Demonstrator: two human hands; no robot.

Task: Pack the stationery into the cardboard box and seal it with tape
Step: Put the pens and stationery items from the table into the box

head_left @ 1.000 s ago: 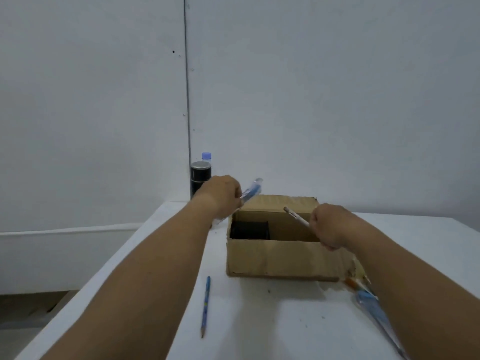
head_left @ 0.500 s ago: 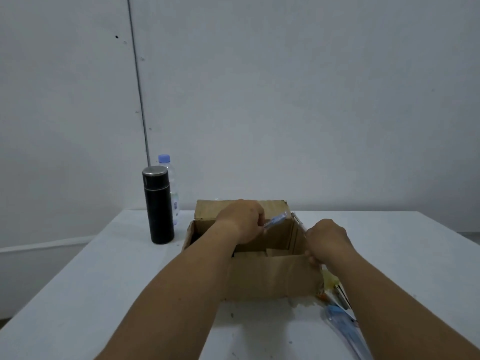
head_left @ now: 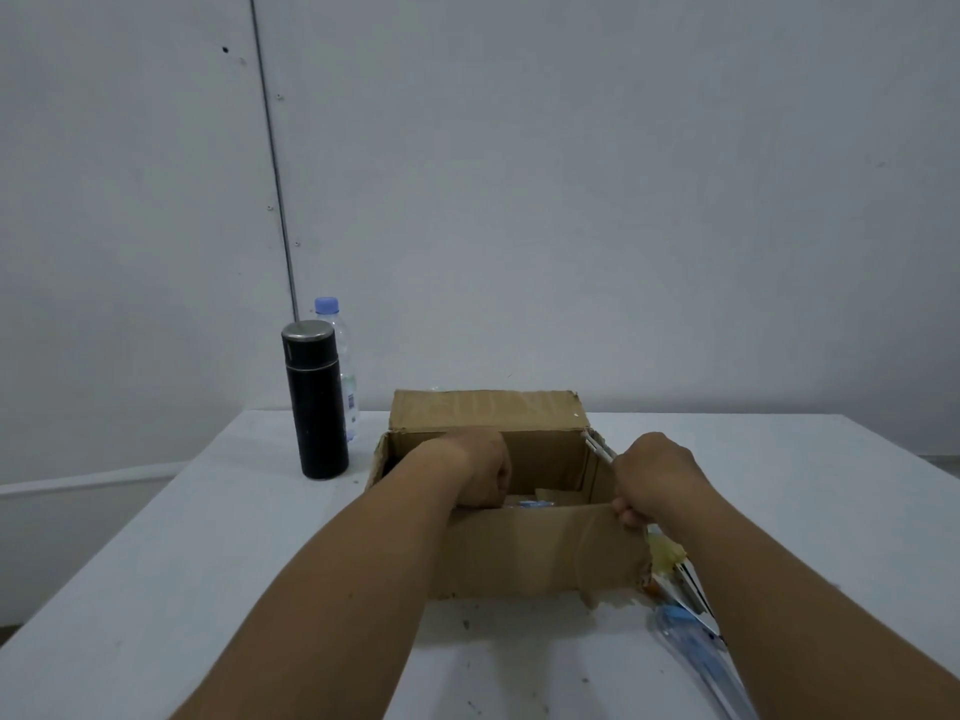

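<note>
R hand (head_left: 655, 478) grips white pen (head_left: 600, 447), axis slanting over cardboard box (head_left: 540, 553) right wall; L hand (head_left: 480, 467) curled inside, grip unclear.

Left hand (head_left: 480, 472) inside cardboard box (head_left: 535, 553)

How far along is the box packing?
Done: a blue item lies inside the brown cardboard box. In hand: the left hand is down in the box, its grip hidden; the right hand holds a thin white pen at the box's right rim. Left: clear-wrapped stationery packets lie on the white table beside the box, its flaps are open, and no tape shows.
</note>
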